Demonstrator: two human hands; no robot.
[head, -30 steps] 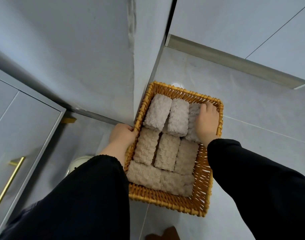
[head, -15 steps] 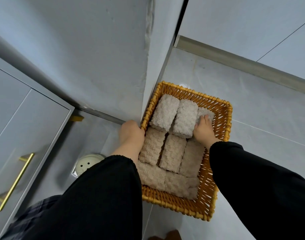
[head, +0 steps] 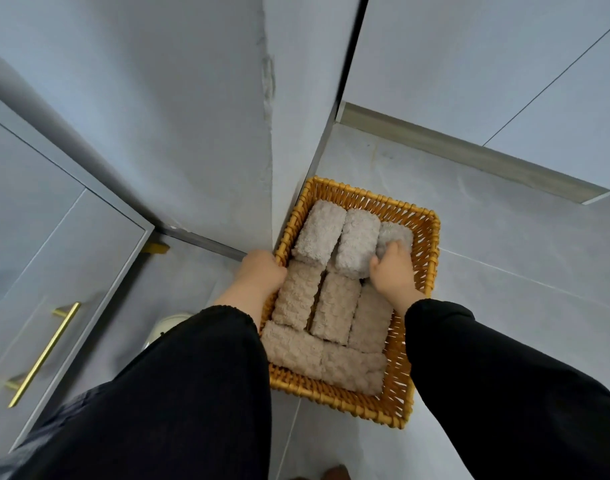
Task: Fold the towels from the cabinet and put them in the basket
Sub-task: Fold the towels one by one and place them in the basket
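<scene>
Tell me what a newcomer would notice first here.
The yellow wicker basket on the grey floor, packed with folded beige towels, stands out first. The right hand grips the corner towel at its far right, while the left hand holds the left rim. A gold handle shines on the cabinet at left.

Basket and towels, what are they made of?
Basket: looks like woven wicker or rattan, golden and slightly glossy; you can see the strands wrapped round the rim. Towels: soft fluffy cloth, probably terry or fleece, beige and matte; the surface is nubbly.
</scene>
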